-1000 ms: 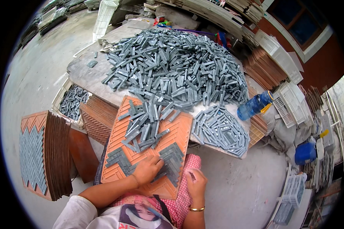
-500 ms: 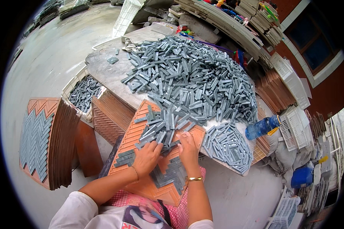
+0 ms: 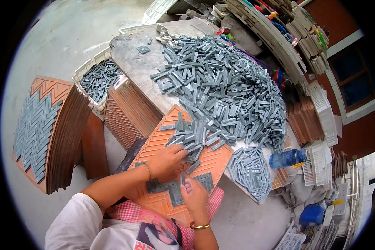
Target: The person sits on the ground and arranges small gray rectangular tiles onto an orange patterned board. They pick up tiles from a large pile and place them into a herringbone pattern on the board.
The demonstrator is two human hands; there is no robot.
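An orange moulded tray (image 3: pixel 167 209) with slanted grooves rests tilted across my lap. Several dark grey strip tiles (image 3: pixel 176 193) sit in a herringbone row on its near part. Pinched in my right hand (image 3: pixel 196 199), a short grey strip tile (image 3: pixel 183 179) stands just above that row. My left hand (image 3: pixel 166 161) is at the near edge of a heap of loose strip tiles (image 3: pixel 188 139) on the tray's upper part. Its fingers are curled, and whatever they grip is hidden. One loose strip tile (image 3: pixel 193 167) lies on the grooves between my hands.
Beyond the tray, a large mound of grey strips (image 3: pixel 225 91) covers the table (image 3: pixel 131 50). A smaller strip pile (image 3: pixel 250 173) and a blue bottle (image 3: pixel 288 158) are at right. To the left stand a filled tray stack (image 3: pixel 66 141), empty trays (image 3: pixel 131 110) and a crate of strips (image 3: pixel 87 66).
My right hand has drawn back from the loose heap toward the set row with a strip tile in it. My left hand has shifted slightly toward the heap. The whole view has turned.
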